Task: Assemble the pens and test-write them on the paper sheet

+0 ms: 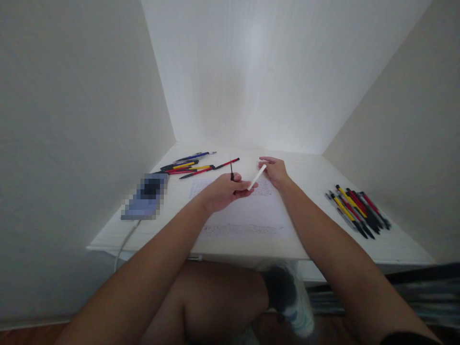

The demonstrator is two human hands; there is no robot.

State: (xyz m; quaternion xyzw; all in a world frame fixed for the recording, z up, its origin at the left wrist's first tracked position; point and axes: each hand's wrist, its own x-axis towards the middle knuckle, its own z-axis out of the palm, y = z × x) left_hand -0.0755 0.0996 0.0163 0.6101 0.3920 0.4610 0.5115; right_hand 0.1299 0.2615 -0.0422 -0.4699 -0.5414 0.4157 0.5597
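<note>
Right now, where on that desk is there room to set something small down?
The white desk shows bare patches between the right forearm and the grouped pens, and between the pixelated blue device and the left forearm. It's crowded at back left, with scattered pens, and mid-desk, where the left hand and right hand crowd the handwritten sheet.

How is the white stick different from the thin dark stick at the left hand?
Color: the white stick is pale all over, while the thin dark stick looks black.
Thickness: the white stick looks wider than the thin dark stick's narrow upper part.
Pose: the white stick slants up toward the right hand; the thin dark stick points almost straight up in the picture.
Both look straight and are at the left hand.
</note>
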